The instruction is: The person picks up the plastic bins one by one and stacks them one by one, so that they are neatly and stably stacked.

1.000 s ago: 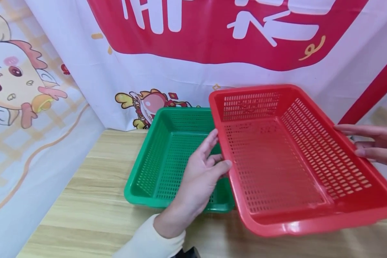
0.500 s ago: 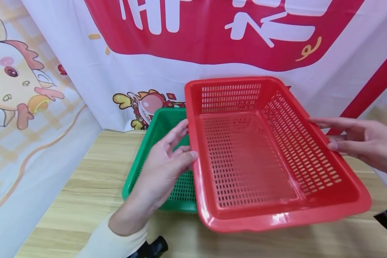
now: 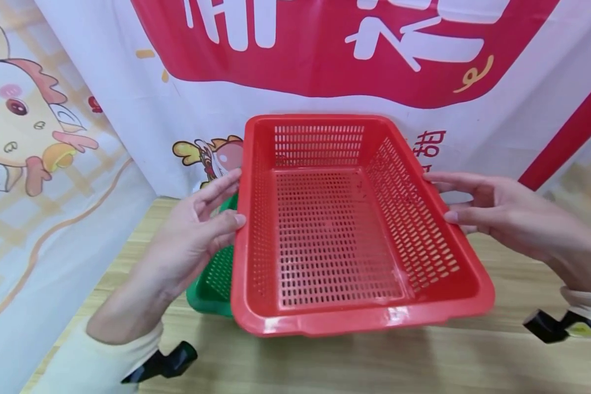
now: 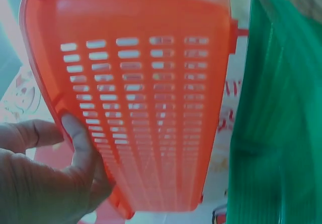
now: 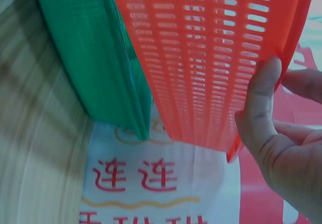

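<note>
A red slotted plastic basket [image 3: 325,235] hangs in the air, held by its long side rims. My left hand [image 3: 184,246] pinches the left rim, thumb on top and fingers underneath. On the opposite side my right hand [image 3: 507,216] pinches the right rim the same way. Below the red basket stands a green plastic basket [image 3: 207,295] on the table, mostly hidden by it in the head view. Both wrist views show a gap between the red basket's underside and the green basket [image 5: 95,58]. Nothing is seen inside the red basket.
The wood-grain table [image 3: 216,355] spreads under both baskets. A white and red printed cloth [image 3: 325,54] hangs right behind them, and another cloth with a cartoon figure [image 3: 19,126] covers the left side. Black wrist devices [image 3: 164,364] sit at both sleeves.
Both hands have carried the red basket leftward, from the right side to above the green basket, covering most of it. The green basket stays in place.
</note>
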A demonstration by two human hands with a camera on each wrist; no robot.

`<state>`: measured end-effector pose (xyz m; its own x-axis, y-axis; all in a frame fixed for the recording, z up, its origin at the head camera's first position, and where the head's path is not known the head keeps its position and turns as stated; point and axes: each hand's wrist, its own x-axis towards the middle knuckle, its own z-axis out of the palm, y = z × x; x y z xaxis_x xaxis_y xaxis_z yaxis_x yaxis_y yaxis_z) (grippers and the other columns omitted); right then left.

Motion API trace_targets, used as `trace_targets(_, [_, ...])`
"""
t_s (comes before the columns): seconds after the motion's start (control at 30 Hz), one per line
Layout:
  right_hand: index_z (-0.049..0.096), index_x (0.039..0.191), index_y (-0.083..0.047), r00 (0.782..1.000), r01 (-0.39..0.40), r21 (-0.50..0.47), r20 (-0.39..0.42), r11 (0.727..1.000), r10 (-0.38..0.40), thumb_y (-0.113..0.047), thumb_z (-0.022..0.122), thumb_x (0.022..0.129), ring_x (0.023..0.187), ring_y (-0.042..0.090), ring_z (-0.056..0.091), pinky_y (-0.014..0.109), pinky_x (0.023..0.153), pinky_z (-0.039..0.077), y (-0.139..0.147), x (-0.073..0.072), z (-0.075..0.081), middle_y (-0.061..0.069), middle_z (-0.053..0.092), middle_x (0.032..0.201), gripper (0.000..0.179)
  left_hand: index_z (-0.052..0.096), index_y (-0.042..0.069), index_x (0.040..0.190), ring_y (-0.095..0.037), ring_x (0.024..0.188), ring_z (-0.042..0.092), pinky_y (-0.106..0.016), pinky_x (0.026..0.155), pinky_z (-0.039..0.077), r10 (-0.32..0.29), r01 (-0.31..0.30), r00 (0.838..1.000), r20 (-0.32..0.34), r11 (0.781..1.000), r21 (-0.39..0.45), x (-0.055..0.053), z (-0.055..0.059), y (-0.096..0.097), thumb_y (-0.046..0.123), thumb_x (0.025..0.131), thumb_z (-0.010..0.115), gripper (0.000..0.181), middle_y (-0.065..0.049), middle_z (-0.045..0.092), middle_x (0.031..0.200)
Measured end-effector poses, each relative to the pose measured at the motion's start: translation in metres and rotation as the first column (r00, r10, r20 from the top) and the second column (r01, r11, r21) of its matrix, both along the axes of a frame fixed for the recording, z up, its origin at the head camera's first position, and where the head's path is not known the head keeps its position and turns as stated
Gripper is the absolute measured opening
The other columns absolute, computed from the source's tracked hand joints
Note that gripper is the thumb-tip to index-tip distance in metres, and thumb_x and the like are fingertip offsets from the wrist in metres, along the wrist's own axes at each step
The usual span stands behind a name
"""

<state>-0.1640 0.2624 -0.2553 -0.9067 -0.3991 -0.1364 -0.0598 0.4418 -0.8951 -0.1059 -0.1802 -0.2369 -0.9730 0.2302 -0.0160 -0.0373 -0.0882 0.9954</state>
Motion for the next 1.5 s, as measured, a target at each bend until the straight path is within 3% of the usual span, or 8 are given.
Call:
trace_targets(0.27, [0.037, 0.163, -0.024, 0.999, -0.025, -0.112, 0.026, 0.993, 0.028, -0.018, 0.068, 0.100, 0.109, 0.026, 0.075, 0.046, 0.083, 0.066, -0.035, 0.001, 0.003, 0.002, 0.056, 0.147, 0.070, 0.032, 0.017, 0.166, -0.022, 0.119, 0.072, -0.038, 0.088, 0.064, -0.093, 0.094, 0.996, -0.015, 0.994, 0.050, -0.022, 0.004, -0.043, 0.002, 0.104, 0.060, 0.070, -0.006, 0.033, 0.168])
trace_targets(0.47, [0.039, 0.162, -0.019, 0.999, -0.019, -0.184, 0.043, 0.983, 0.028, -0.018, 0.072, 0.099, 0.110, 0.028, 0.076, 0.046, 0.086, 0.065, -0.059, 0.003, 0.002, 0.005, 0.064, 0.144, 0.072, 0.034, 0.014, 0.165, -0.024, 0.121, 0.072, -0.043, 0.084, 0.064, -0.146, 0.148, 0.989, -0.024, 0.987, 0.058, -0.039, 0.000, -0.070, 0.000, 0.105, 0.056, 0.066, -0.006, 0.042, 0.163])
trace_targets(0.73, [0.039, 0.163, -0.020, 0.999, -0.010, -0.181, 0.035, 0.983, 0.017, -0.021, 0.075, 0.097, 0.096, 0.034, 0.079, 0.045, 0.085, 0.065, -0.079, 0.007, -0.006, 0.012, 0.065, 0.142, 0.075, 0.030, 0.014, 0.166, -0.024, 0.123, 0.071, -0.045, 0.083, 0.063, -0.243, 0.242, 0.970, -0.001, 0.968, 0.057, -0.057, -0.007, -0.093, -0.001, 0.106, 0.051, 0.065, -0.002, 0.051, 0.160])
trace_targets(0.9, [0.037, 0.163, -0.017, 1.000, -0.005, -0.171, 0.028, 0.985, 0.010, -0.017, 0.072, 0.098, 0.095, 0.033, 0.079, 0.043, 0.083, 0.066, -0.088, 0.005, -0.018, 0.014, 0.064, 0.143, 0.074, 0.031, 0.016, 0.166, -0.023, 0.120, 0.073, -0.045, 0.081, 0.064, -0.238, 0.236, 0.970, 0.049, 0.971, 0.045, -0.067, -0.017, -0.100, 0.000, 0.107, 0.052, 0.065, 0.001, 0.058, 0.154])
trace_targets(1.2, [0.036, 0.164, -0.017, 0.997, 0.041, -0.168, 0.071, 0.985, -0.029, -0.013, 0.069, 0.100, 0.092, 0.031, 0.079, 0.043, 0.079, 0.066, -0.098, 0.002, -0.035, 0.016, 0.064, 0.144, 0.071, 0.027, 0.017, 0.167, -0.021, 0.115, 0.075, -0.046, 0.079, 0.065, -0.179, 0.187, 0.979, 0.095, 0.979, -0.084, -0.074, -0.033, -0.102, 0.003, 0.105, 0.058, 0.071, 0.007, 0.062, 0.148])
trace_targets(1.37, [0.037, 0.163, -0.014, 0.997, 0.048, -0.192, 0.071, 0.980, -0.035, -0.007, 0.066, 0.099, 0.088, 0.028, 0.079, 0.042, 0.076, 0.067, -0.101, -0.001, -0.044, 0.018, 0.059, 0.148, 0.070, 0.030, 0.018, 0.167, -0.017, 0.115, 0.074, -0.045, 0.081, 0.066, -0.145, 0.169, 0.981, 0.131, 0.966, -0.198, -0.076, -0.042, -0.103, 0.011, 0.105, 0.061, 0.069, 0.010, 0.064, 0.145])
trace_targets(1.5, [0.035, 0.163, -0.009, 0.997, 0.041, -0.210, 0.074, 0.977, -0.026, -0.003, 0.065, 0.098, 0.086, 0.024, 0.079, 0.040, 0.074, 0.067, -0.105, -0.001, -0.051, 0.021, 0.054, 0.151, 0.072, 0.030, 0.018, 0.167, -0.015, 0.114, 0.074, -0.044, 0.081, 0.066, -0.124, 0.160, 0.982, 0.144, 0.947, -0.278, -0.078, -0.048, -0.105, 0.015, 0.105, 0.063, 0.070, 0.003, 0.054, 0.157])
